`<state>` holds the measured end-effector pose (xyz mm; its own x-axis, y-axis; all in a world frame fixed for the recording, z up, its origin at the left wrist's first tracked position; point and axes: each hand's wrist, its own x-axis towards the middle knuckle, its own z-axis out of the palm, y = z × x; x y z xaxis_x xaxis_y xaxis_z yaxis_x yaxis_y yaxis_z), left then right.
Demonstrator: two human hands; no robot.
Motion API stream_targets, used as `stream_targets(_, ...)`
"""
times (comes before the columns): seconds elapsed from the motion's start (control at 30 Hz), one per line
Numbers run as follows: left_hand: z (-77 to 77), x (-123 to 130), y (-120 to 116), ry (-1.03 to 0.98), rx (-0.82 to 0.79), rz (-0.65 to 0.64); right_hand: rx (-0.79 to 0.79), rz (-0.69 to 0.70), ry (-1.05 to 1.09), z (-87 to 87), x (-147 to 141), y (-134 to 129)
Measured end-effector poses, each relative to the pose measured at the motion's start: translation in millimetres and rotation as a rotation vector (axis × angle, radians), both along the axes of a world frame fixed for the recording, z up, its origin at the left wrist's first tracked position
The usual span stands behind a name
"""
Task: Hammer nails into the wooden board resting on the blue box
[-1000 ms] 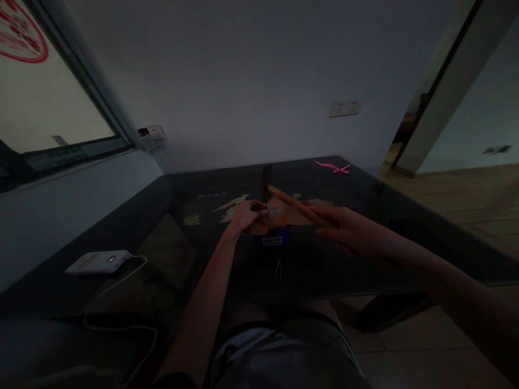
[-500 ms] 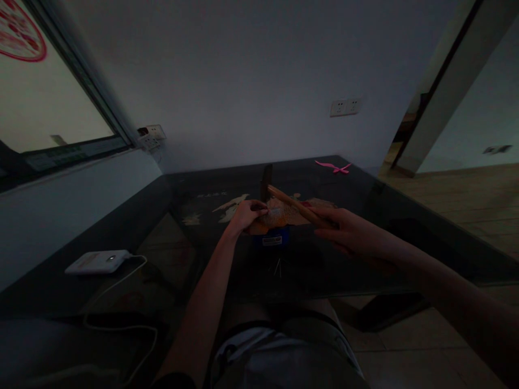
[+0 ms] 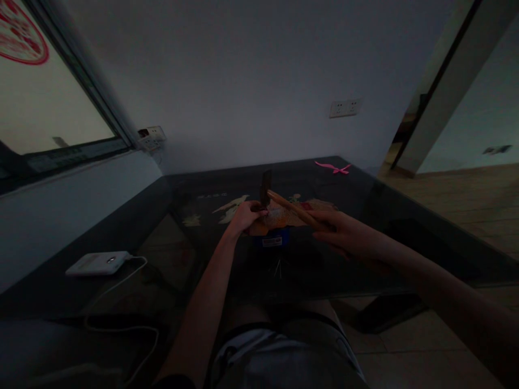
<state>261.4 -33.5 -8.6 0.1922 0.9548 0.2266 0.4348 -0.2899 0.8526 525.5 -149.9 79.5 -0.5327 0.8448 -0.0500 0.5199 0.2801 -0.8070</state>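
My right hand [image 3: 338,229] is wrapped round the wooden handle of a hammer [image 3: 290,206]. Its dark head is up beside the fingertips of my left hand [image 3: 245,216]. Those fingers are pinched together at an orange-brown piece with a speckled, pale top [image 3: 278,218]; what is between them is too small and dark to make out. Beneath that piece is a blue box or tub with a white label [image 3: 272,240], on the dark table. Several thin, pale, nail-like pins [image 3: 278,267] lie in front of it.
A white power bank [image 3: 97,263] with a white cable lies at the left of the dark table [image 3: 194,186]. Crumpled brown paper [image 3: 320,205] is behind my right hand. A pink ribbon-like strip [image 3: 334,167] lies near the far right corner, by the wall.
The hammer's head has dropped slightly, closer to my left fingertips. My left hand has stayed in place.
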Motion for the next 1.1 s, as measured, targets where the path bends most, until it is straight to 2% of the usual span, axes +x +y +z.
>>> stream_targets(0.1,-2.4,-0.4,1.8,-0.037,-0.006,-0.014,0.011,0.005,-0.032,-4.6,1.6,2.8)
stream_targets(0.3,-0.4,-0.1,-0.3,0.017,0.03,-0.015,0.034,-0.007,-0.004,5.9,3.3,-0.9)
stream_targets(0.4,-2.3,-2.0,1.7,0.026,0.028,-0.009,0.029,0.016,-0.047,4.5,0.2,1.6)
stream_targets(0.53,-4.2,-2.6,3.0,0.03,0.019,-0.003,0.133,0.056,-0.116,2.9,-1.9,5.8)
stream_targets(0.77,-0.8,1.1,-1.6,0.045,0.019,0.033,0.267,0.043,-0.101,12.7,-3.5,4.2)
stream_targets(0.93,-0.3,-0.1,-0.8,0.024,0.002,0.038,0.172,0.065,-0.147,8.0,-5.1,5.6)
stream_targets(1.1,3.0,1.3,-3.6,0.055,0.023,0.035,0.12,0.025,-0.078,11.2,-0.4,1.8)
